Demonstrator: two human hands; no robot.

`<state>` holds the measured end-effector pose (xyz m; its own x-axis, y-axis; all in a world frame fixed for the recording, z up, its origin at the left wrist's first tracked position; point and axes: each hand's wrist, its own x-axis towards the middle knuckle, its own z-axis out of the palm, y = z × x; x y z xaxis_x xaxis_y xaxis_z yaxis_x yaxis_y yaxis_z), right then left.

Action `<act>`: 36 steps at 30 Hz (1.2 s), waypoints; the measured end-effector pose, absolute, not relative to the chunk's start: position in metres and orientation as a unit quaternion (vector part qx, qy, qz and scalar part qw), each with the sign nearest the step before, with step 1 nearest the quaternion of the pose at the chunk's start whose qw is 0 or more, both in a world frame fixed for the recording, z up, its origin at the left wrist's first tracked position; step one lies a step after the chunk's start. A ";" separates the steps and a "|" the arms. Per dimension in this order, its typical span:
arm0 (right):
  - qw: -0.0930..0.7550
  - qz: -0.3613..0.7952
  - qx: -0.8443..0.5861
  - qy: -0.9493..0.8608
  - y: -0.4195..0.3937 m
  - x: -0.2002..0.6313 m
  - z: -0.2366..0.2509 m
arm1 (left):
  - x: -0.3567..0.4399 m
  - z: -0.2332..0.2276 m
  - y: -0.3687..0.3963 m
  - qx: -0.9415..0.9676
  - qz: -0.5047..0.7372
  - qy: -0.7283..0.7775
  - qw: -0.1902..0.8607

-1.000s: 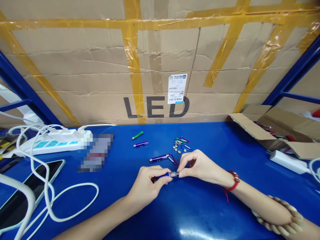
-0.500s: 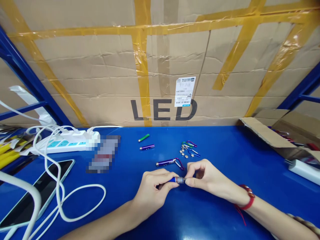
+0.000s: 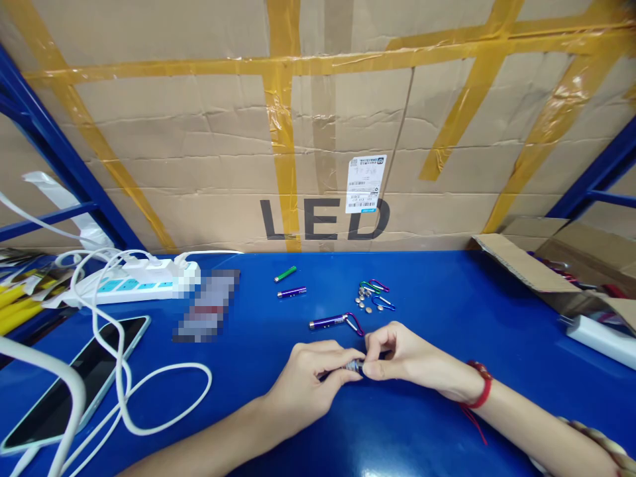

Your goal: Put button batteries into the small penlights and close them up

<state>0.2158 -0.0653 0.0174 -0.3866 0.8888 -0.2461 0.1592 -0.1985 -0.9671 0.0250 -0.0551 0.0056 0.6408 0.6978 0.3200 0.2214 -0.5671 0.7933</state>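
Observation:
My left hand [image 3: 313, 377] is closed around a small keychain flashlight [image 3: 353, 365], its labelled, silvery end showing past the fingertips. At that end the thumb and forefinger of my right hand [image 3: 397, 354] are pinched together, touching the flashlight's tip; whether a small part is between them is hidden. Just beyond my hands lies a purple flashlight [image 3: 328, 322] with a purple carabiner clip [image 3: 354, 324] attached. Farther back are another purple flashlight [image 3: 292, 292] and a green one [image 3: 285, 273]. Several button cells [image 3: 368, 309] lie beside loose clips, including a blue carabiner [image 3: 384, 303].
On the left are a white power strip [image 3: 134, 285], looping white cables [image 3: 209, 377] and a phone [image 3: 74, 391]. A blurred-out flat item [image 3: 209, 305] lies nearby. An open cardboard box [image 3: 527, 265] and a white bar [image 3: 601, 341] sit at right. A large taped carton [image 3: 223, 165] stands behind the blue table.
My right hand has come slightly left and closer to my left hand. Less of the flashlight's blue body shows between the fingers now. The view has shifted a little.

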 end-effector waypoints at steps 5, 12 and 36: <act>0.307 0.601 -0.478 -0.562 -0.064 0.214 0.020 | 0.027 0.004 -0.054 0.807 0.339 0.297 0.382; 0.343 0.558 -0.473 -0.590 -0.061 0.214 0.012 | 0.031 -0.001 -0.050 0.761 0.345 0.340 0.431; 0.410 0.130 -0.319 -0.844 -0.062 0.225 0.010 | 0.026 0.007 -0.049 0.776 0.210 0.330 0.495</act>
